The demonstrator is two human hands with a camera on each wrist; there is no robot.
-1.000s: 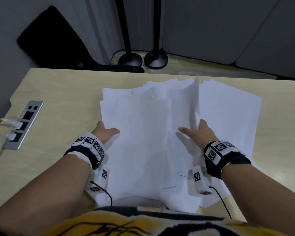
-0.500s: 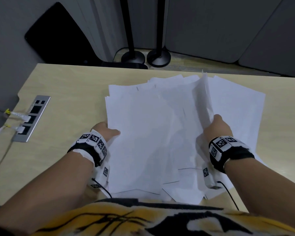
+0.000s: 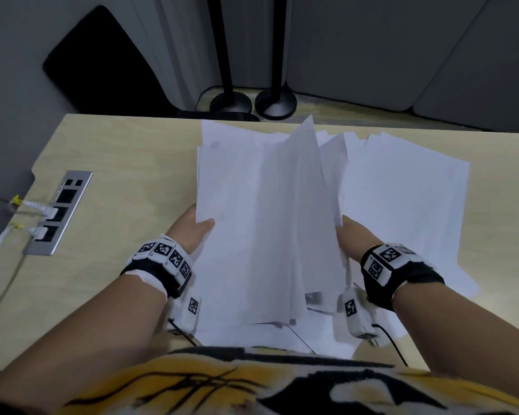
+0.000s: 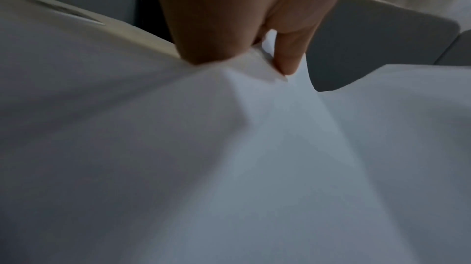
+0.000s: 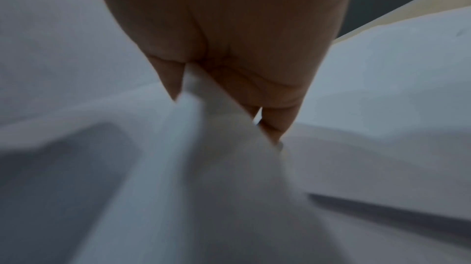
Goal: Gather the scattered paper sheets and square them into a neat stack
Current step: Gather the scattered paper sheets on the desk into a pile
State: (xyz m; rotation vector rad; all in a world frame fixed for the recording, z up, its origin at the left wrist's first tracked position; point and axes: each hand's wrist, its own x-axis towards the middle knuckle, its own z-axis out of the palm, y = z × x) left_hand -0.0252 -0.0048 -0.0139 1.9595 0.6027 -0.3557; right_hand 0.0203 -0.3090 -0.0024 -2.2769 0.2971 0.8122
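Both hands clamp a bundle of paper sheets (image 3: 267, 229) from its sides — left hand (image 3: 189, 232) with thumb on top, right hand (image 3: 352, 238) pinching the edge — likely to square it; loose sheets (image 3: 402, 205) lie right on the table (image 3: 126, 163).

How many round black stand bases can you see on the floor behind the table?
2. The left base and the right base stand side by side on the floor beyond the table far edge. More may be hidden behind the table.

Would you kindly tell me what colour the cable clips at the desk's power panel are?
Yellow clips, seen best in the head view.
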